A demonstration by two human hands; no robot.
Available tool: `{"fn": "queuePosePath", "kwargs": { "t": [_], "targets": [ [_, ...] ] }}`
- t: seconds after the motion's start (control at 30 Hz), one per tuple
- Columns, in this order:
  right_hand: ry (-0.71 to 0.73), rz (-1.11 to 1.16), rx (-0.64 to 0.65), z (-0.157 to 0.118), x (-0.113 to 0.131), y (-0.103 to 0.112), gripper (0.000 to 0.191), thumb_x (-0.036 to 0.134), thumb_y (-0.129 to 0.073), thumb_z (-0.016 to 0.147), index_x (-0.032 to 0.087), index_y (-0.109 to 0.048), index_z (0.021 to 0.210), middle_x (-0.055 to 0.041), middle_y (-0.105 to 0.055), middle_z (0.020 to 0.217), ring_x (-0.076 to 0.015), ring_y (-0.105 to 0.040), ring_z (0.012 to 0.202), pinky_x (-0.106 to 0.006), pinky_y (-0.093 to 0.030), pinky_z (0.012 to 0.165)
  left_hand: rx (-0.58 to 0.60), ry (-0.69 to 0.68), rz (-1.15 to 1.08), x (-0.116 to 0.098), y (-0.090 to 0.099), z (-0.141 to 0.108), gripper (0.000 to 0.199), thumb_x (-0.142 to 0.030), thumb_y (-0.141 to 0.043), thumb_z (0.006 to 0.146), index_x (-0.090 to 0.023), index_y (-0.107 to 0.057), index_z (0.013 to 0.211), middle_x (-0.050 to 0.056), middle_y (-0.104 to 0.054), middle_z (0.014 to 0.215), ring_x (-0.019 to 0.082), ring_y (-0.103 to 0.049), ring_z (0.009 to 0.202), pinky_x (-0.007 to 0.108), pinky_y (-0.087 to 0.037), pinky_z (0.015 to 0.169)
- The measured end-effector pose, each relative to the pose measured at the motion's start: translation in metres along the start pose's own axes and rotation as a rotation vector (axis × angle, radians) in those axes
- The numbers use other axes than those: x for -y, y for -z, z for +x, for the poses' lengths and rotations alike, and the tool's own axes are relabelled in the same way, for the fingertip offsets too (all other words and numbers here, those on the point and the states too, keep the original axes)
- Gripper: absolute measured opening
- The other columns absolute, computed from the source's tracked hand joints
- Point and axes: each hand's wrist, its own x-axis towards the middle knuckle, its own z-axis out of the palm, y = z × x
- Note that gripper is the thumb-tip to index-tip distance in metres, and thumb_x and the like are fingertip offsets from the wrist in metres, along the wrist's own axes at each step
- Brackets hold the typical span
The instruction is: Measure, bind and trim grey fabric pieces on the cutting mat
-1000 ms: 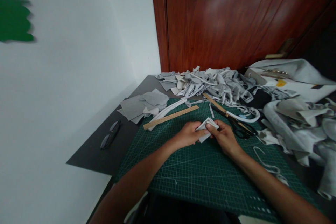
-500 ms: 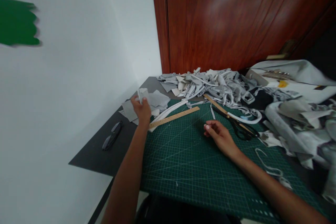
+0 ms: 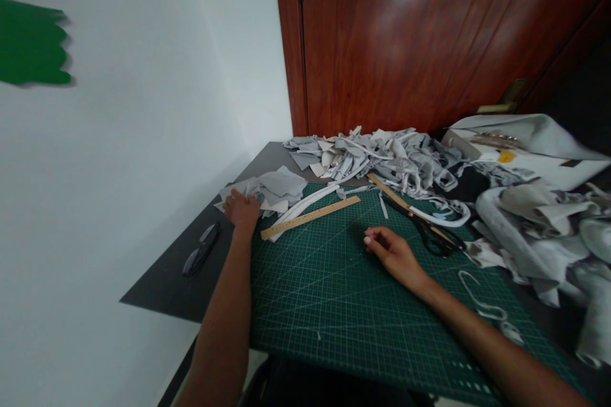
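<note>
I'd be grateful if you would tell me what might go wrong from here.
The glasses lie close beside the left forearm, so a sideways sweep of it might knock them. The left hand is down among loose, overlapping grey pieces, so it may shift some of them or catch several at once. The scissors lie just beyond the right hand, so a careless reach might brush a blade.

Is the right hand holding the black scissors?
No, the black scissors lie on the green mat, apart from the right hand.
</note>
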Motion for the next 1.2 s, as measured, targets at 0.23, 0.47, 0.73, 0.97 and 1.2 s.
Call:
{"fn": "queuePosePath", "kwargs": {
  "t": [0.23, 0.47, 0.73, 0.97, 1.2],
  "targets": [
    [0.117, -0.187, 0.114, -0.004, 0.004, -0.001, 0.023, 0.044, -0.059, 0.098, 0.023, -0.070, 0.095, -0.0007, -0.069, 0.079, -0.0191, -0.064, 0.071, -0.035, -0.052, 0.073, 0.396, -0.603, 0.141, -0.043, -0.005, -0.041, 0.031, -0.036, -0.051, 0.102, -0.017, -0.069, 0.119, 0.016, -0.067, 0.129, 0.032, -0.057, 0.129, 0.044, -0.039, 0.115],
    [0.178, -0.254, 0.173, -0.006, 0.007, -0.001, 0.021, 0.039, -0.058, 0.099, 0.022, -0.070, 0.102, -0.0027, -0.073, 0.088, -0.0186, -0.068, 0.076, -0.033, -0.055, 0.076, 0.619, -0.688, 0.188, -0.064, -0.016, -0.083, 0.022, -0.034, -0.069, 0.092, -0.017, -0.071, 0.106, 0.015, -0.070, 0.115, 0.031, -0.062, 0.115, 0.040, -0.046, 0.102],
    [0.316, -0.395, 0.202, -0.010, 0.005, -0.003, 0.025, 0.033, -0.052, 0.105, 0.022, -0.066, 0.123, -0.0090, -0.072, 0.114, -0.0228, -0.070, 0.102, -0.044, -0.053, 0.103, 0.932, -0.741, 0.031, -0.071, -0.024, -0.099, 0.021, -0.028, -0.055, 0.098, -0.018, -0.074, 0.098, 0.004, -0.074, 0.095, 0.019, -0.067, 0.087, 0.027, -0.050, 0.078],
    [0.499, -0.625, 0.461, -0.018, 0.020, -0.001, 0.046, 0.042, -0.047, 0.108, 0.029, -0.055, 0.151, -0.0147, -0.051, 0.151, -0.0296, -0.050, 0.139, -0.054, -0.042, 0.116, 1.076, -0.906, -0.104, -0.076, -0.021, -0.122, 0.038, -0.022, -0.068, 0.088, -0.023, -0.069, 0.126, 0.002, -0.069, 0.106, 0.017, -0.064, 0.093, 0.027, -0.050, 0.085],
    [0.507, -0.657, 0.575, -0.021, 0.033, -0.002, 0.054, 0.061, -0.046, 0.103, 0.028, -0.062, 0.144, -0.0143, -0.047, 0.160, -0.0330, -0.047, 0.141, -0.057, -0.037, 0.116, 1.046, -0.894, -0.037, -0.080, -0.019, -0.125, 0.029, -0.034, -0.069, 0.090, -0.020, -0.073, 0.115, 0.001, -0.067, 0.093, 0.019, -0.062, 0.084, 0.028, -0.048, 0.077]
  ]
}}
